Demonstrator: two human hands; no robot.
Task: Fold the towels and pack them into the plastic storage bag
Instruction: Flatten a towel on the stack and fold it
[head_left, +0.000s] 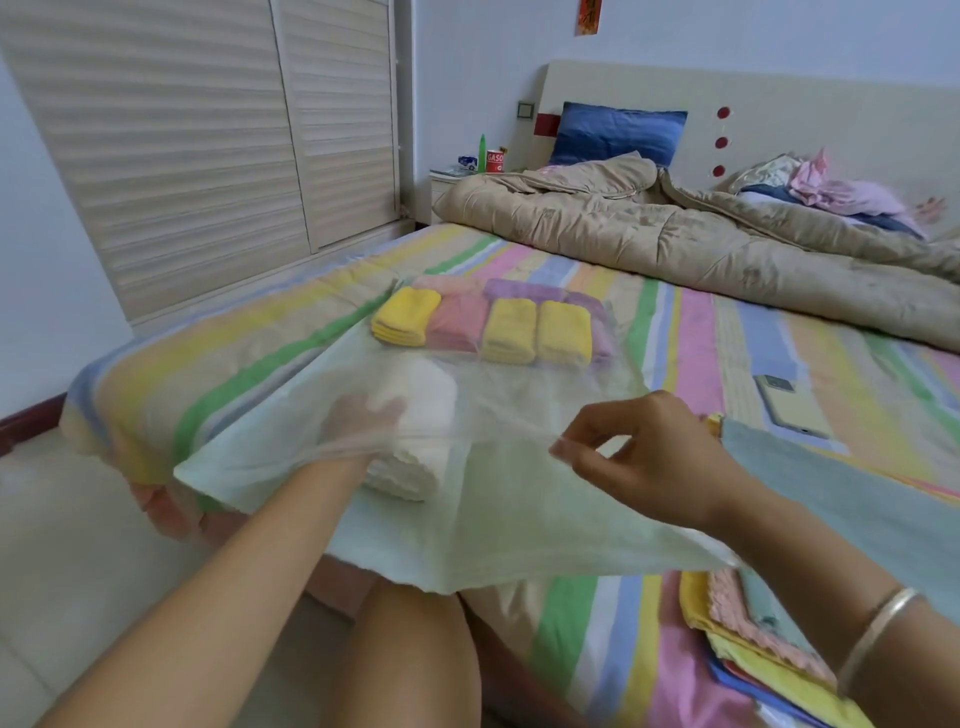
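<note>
Pinching the top edge of the plastic storage bag (519, 509) between thumb and finger, my right hand (644, 457) holds the mouth of the bag up off the bed (691, 332). The bag is thin and see-through, a bit green, and it lies across the striped sheet in the middle of the view.

My left hand (363, 415) is inside the bag, at about 9 o'clock from my right hand. It rests on a folded white towel (421, 447). The plastic makes it hazy, so I cannot tell if my fingers curl round the towel or just lie flat on it.

Deeper in the bag, at 12 o'clock from the white towel, more folded towels sit side by side: three yellow towels (511, 330), a pink towel (457, 325) between them, and a purple towel (524, 288) behind.

At 3 o'clock a grey-green towel (831, 483) lies flat on the bed, just beside my right wrist. At 5 o'clock is a pile of towels (748, 623) that are not folded. A bracelet (878, 634) is on my right arm.

A phone (792, 408) lies on the sheet at 2 o'clock. Far off at 1 o'clock are a tan quilt (675, 234) and a blue pillow (618, 132).
</note>
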